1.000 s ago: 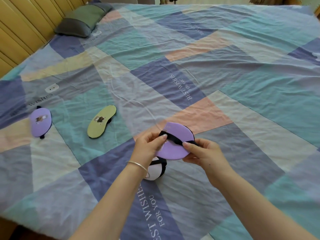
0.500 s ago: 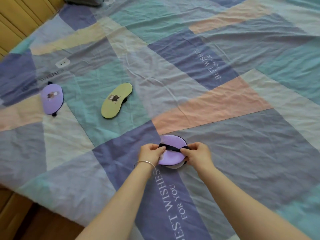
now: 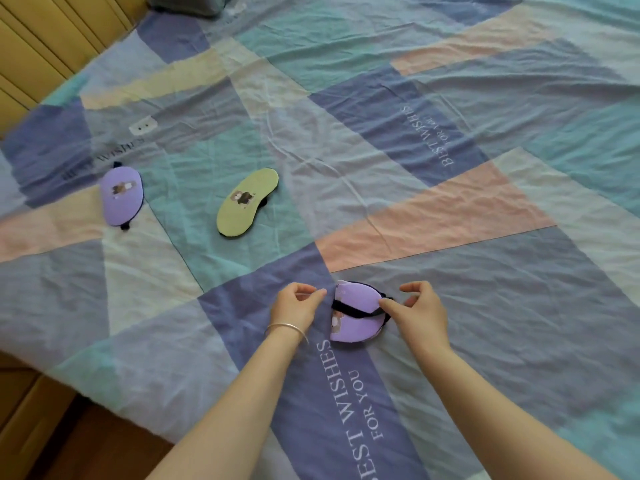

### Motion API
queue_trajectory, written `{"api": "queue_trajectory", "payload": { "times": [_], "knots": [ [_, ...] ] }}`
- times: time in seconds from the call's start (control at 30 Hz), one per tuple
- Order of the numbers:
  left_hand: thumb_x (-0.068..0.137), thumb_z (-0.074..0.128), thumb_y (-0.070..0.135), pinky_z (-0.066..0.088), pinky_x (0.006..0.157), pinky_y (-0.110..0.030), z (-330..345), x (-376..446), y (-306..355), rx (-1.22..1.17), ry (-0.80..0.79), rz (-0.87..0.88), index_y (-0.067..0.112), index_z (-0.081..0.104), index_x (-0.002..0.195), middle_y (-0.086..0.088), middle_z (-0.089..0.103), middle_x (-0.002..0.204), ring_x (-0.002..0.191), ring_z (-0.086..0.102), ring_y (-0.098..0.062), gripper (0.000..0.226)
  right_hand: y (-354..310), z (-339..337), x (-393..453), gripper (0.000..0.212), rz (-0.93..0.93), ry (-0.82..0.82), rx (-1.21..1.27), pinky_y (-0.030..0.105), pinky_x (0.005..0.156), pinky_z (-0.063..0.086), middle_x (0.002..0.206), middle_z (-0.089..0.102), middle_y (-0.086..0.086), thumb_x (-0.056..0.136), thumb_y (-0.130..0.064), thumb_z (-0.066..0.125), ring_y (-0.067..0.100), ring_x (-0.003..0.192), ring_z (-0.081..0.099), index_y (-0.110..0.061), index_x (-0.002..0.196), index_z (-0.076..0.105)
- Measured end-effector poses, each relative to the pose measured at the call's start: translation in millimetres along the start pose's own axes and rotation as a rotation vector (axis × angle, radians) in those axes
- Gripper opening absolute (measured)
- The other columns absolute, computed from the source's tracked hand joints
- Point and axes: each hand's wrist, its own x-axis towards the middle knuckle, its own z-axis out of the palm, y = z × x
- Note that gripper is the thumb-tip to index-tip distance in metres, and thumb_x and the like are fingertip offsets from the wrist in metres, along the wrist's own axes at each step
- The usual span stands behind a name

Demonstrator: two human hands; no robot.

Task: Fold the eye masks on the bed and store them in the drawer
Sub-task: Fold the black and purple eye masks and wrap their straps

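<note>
Resting near the bed's front edge, your two hands flank a folded mask (image 3: pixel 356 315) that lies on the sheet (image 3: pixel 450 306). Your right hand (image 3: pixel 420 311) touches the mask's right end: thumb and a fingertip meet at the point where the black strap (image 3: pixel 353 309) comes round the purple pad, pinching strap or edge there, though you cannot tell which. Its other fingers curl loosely above the sheet. Your left hand (image 3: pixel 298 306) sits just beside the mask's left edge, fingers drawn together into a loose curl with their tips pointing at the mask. It holds nothing, and a narrow strip of sheet shows between it and the pad. A thin silver bangle (image 3: pixel 285 329) rings that wrist.

The folded mask is purple, doubled into a rounded half shape, with the strap crossing its upper face and a small cartoon print peeping out at its left edge. It rests on the border between a dark blue patch printed "BEST WISHES FOR YOU" and a grey one.

Further out, up and to the left, a yellow mask (image 3: pixel 247 202) lies flat and unfolded on a teal patch, its print facing up. Left of that, well apart from it, a second purple mask (image 3: pixel 122 196) also lies flat, with black strap ends showing at top and bottom.

A grey pillow (image 3: pixel 188 3) sits at the far corner, beside the wooden slats (image 3: pixel 52 39). At lower left, past the sheet's edge, you see brown floor (image 3: pixel 104 448).
</note>
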Motion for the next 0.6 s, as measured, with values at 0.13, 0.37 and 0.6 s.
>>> {"api": "queue_trajectory", "payload": {
  "times": [0.13, 0.37, 0.6],
  "knots": [
    [0.082, 0.068, 0.029, 0.054, 0.081, -0.043, -27.2, -3.9, 25.1, -0.050, 0.001, 0.018, 0.023, 0.057, 0.072, -0.006, 0.066, 0.085, 0.074, 0.060, -0.025, 0.016, -30.9, -14.0, -5.6, 0.022, -0.069, 0.003, 0.051, 0.031, 0.060, 0.039, 0.080, 0.055, 0.004, 0.073, -0.026, 0.068, 0.021, 0.071, 0.055, -0.022, 0.091, 0.056],
    [0.082, 0.062, 0.024, 0.053, 0.076, -0.041, -74.9, -10.6, 73.8, -0.054, 0.028, 0.052, 0.018, 0.061, 0.074, -0.006, 0.067, 0.079, 0.068, 0.059, -0.025, 0.010, -99.3, -6.6, -23.0, 0.007, -0.154, -0.062, 0.113, 0.032, 0.063, 0.046, 0.077, 0.060, -0.003, 0.080, -0.018, 0.063, 0.016, 0.068, 0.057, -0.019, 0.086, 0.062],
    [0.086, 0.057, 0.017, 0.043, 0.055, -0.026, -125.8, 24.1, 95.0, -0.057, -0.064, 0.094, 0.022, 0.053, 0.066, 0.002, 0.060, 0.066, 0.052, 0.051, -0.016, 0.021, -150.0, 47.8, -33.4, 0.003, -0.198, -0.067, 0.140, 0.035, 0.067, 0.051, 0.080, 0.063, -0.002, 0.082, -0.020, 0.061, 0.019, 0.071, 0.061, -0.023, 0.083, 0.061]
  ]
}}
